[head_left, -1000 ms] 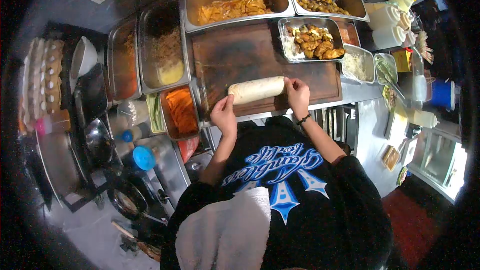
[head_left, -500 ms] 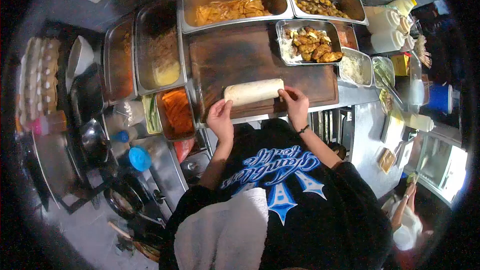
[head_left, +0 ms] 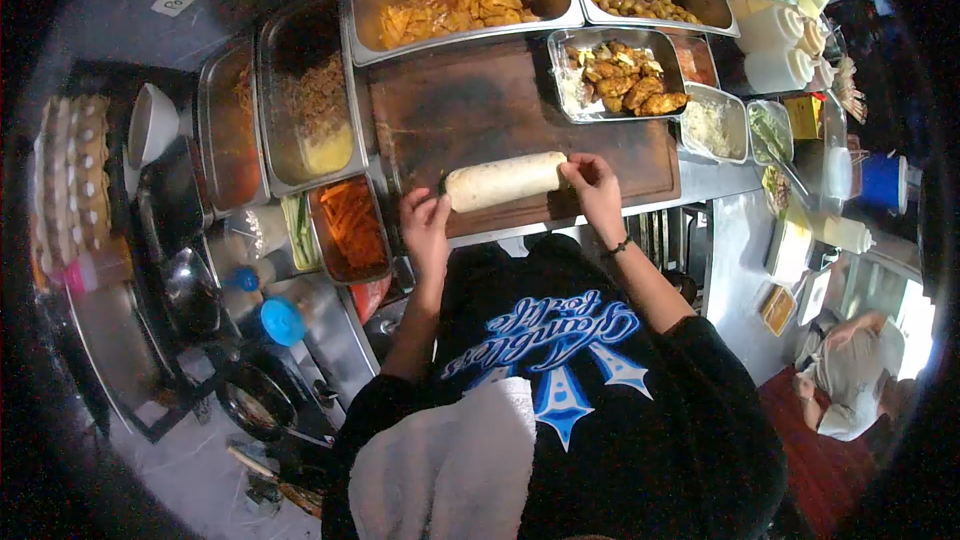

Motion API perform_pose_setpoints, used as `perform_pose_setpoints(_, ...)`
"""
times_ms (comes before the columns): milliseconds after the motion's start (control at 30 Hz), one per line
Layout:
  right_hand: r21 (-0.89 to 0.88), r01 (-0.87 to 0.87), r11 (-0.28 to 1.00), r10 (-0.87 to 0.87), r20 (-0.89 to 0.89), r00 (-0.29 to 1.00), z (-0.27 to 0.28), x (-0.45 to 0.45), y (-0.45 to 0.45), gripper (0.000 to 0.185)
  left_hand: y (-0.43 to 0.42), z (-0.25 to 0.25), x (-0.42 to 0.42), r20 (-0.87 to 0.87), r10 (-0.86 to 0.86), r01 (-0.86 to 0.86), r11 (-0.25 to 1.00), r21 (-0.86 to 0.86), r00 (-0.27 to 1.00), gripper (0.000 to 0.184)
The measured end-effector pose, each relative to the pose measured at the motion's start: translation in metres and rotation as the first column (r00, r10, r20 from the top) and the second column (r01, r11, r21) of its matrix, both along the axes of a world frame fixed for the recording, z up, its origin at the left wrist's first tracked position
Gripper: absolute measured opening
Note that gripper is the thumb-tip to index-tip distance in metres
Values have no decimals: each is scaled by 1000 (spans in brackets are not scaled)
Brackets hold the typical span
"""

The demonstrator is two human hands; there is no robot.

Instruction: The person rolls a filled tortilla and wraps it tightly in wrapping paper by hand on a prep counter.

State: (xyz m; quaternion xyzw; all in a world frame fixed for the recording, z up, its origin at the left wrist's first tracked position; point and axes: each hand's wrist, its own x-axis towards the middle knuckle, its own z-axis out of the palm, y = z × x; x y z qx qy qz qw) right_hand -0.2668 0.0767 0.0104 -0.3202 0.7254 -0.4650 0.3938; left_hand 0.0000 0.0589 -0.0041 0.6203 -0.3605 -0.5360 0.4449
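A rolled burrito point(head_left: 505, 181) in a pale flour tortilla lies crosswise on the brown wooden cutting board point(head_left: 440, 110), near its front edge. At the burrito's left end is my left hand point(head_left: 425, 230), fingers apart, with a fingertip against or very close to the tortilla. My right hand point(head_left: 597, 198) pinches the opposite end between thumb and fingers. Behind the burrito, on the board's far right, a metal tray point(head_left: 560, 90) holds browned meat pieces and a white shredded food.
Metal pans of food surround the board: sauced slices point(head_left: 460, 15) behind, shredded meat point(head_left: 315, 100) and orange strips point(head_left: 350, 225) leftward. White squeeze bottles point(head_left: 780, 70) stand at the right. Another person point(head_left: 855, 375) stands at lower right.
My left hand's fingers have spread and shifted slightly left at the burrito's end. My right hand stays at its end. The other person has moved farther into view.
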Motion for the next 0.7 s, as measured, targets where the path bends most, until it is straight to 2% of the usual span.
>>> perform_pose_setpoints(33,0,4,1000,-4,-167,986,11,0,-5,32,-6,0,-2,63,44,-39,997,-72,997,34)
perform_pose_setpoints(67,5,4,1000,-3,-165,986,21,1,-11,32,-12,-1,-4,125,90,-72,987,-144,988,31)
perform_pose_setpoints(100,73,-7,997,21,-191,981,29,3,-17,32,-20,8,-9,109,44,-38,997,-63,993,26)
perform_pose_setpoints(133,139,-16,990,46,-218,975,31,5,-20,32,-22,5,-10,110,44,-38,998,-56,993,26)
perform_pose_setpoints(200,118,-21,993,49,-232,972,28,9,-20,32,-26,1,-13,163,-9,10,1000,-5,987,31)
perform_pose_setpoints(367,95,41,995,-8,-317,948,14,12,-16,29,-24,3,-18,216,0,8,999,-37,976,31)
perform_pose_setpoints(433,109,68,992,-32,-300,953,12,14,-15,29,-25,11,-25,200,16,-8,999,-44,980,30)
perform_pose_setpoints(533,118,101,988,-68,-259,964,0,14,-13,29,-22,14,-30,140,78,-87,994,62,987,30)
perform_pose_setpoints(600,113,114,987,-85,-234,969,-4,11,-14,29,-21,10,-33,-12,199,-197,976,94,980,32)
perform_pose_setpoints(633,161,82,984,-50,-193,980,-3,8,-13,31,-21,8,-30,-10,195,-193,977,94,981,32)
perform_pose_setpoints(700,204,54,977,-23,-151,988,3,5,-12,33,-22,7,-22,21,39,-40,998,52,999,36)
